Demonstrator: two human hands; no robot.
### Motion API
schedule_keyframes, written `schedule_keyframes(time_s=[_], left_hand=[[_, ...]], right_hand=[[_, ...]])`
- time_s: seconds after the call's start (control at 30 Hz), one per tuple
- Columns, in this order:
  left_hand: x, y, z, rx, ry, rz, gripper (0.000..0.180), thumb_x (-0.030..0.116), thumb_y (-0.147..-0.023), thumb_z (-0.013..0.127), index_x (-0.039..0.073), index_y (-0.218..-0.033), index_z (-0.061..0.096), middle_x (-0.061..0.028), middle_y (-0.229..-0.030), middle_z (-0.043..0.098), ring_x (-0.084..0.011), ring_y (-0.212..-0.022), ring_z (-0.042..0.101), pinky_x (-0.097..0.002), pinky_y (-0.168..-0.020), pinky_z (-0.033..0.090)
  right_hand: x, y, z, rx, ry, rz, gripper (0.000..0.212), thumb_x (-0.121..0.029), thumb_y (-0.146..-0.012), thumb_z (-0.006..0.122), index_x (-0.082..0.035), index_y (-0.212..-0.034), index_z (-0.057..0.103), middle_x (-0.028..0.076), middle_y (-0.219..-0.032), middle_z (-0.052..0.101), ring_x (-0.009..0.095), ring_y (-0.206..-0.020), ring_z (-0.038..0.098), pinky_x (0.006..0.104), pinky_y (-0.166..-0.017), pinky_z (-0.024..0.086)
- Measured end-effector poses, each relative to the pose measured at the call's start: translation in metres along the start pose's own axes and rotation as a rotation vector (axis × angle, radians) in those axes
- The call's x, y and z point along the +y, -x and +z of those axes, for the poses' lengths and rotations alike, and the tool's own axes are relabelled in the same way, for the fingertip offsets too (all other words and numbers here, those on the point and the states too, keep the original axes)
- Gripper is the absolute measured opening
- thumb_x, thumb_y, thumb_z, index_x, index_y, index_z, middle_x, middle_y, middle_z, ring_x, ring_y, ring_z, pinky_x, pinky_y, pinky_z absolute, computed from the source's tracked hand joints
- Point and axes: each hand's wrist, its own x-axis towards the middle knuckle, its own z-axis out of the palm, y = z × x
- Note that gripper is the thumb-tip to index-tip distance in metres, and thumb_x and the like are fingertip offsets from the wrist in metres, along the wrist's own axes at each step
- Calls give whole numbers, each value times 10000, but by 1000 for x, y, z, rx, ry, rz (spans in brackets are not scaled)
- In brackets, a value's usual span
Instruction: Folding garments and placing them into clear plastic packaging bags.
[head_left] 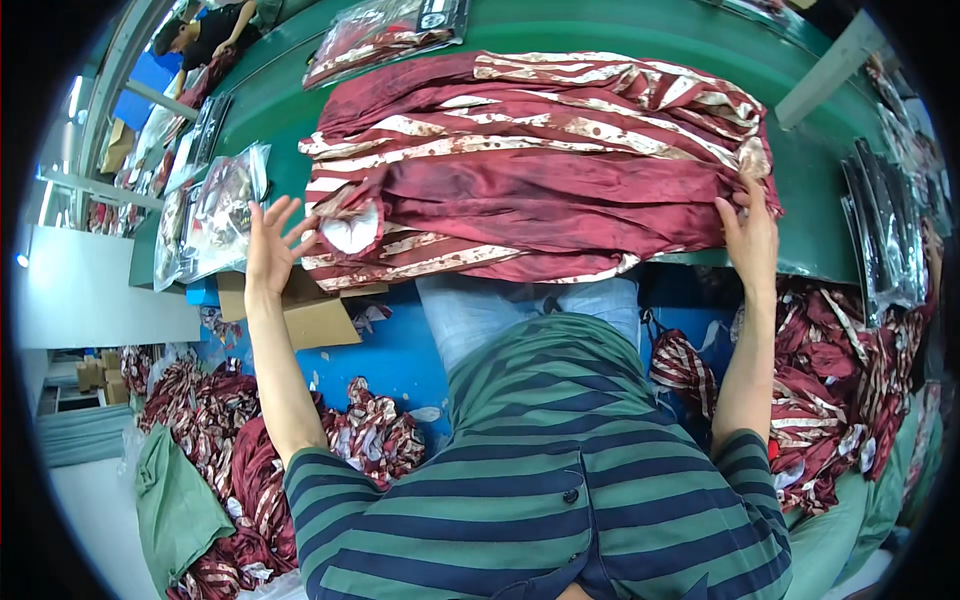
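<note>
A dark red garment with cream-and-red striped parts and brownish blotches (560, 190) lies folded into a wide rectangle in front of me. A round opening with a white lining (352, 230) shows at its left end. My left hand (270, 245) is open beside that end, its fingers spread and the fingertips close to the striped edge; whether they touch it I cannot tell. At the opposite end, my right hand (752, 232) rests on the garment's right edge, thumb and fingers apart on the cloth.
The garment lies on a green table (820, 215). Clear-bagged garments (225, 205) lie left, another packet (385, 35) beyond. Dark plastic packets (885, 225) stack at right, near a grey post (830, 70). Red striped garments (830, 390) heap below; a cardboard box (310, 315) sits underneath. A co-worker (205, 40) is far left.
</note>
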Motion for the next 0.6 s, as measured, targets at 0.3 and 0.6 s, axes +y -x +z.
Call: schedule_keyframes(time_s=[0.3,0.6], left_hand=[[-41,10,71,59,-1222,291,390,140,-965,588,46,-1343,600,-178,-1311,624,-266,-1217,583,-392,-986,492],[68,-7,24,-424,-533,421,456,-78,-842,425,30,-1221,655,-151,-1343,618,-230,-1156,629,-293,-929,529]], right_hand=[[-20,-57,16,10,527,-1047,256,-173,-940,650,-89,-1182,650,96,-1098,667,290,-819,638,346,-791,510],[-22,-71,15,-346,253,-341,140,-175,-945,641,-38,-918,634,90,-923,670,286,-823,606,368,-786,478]])
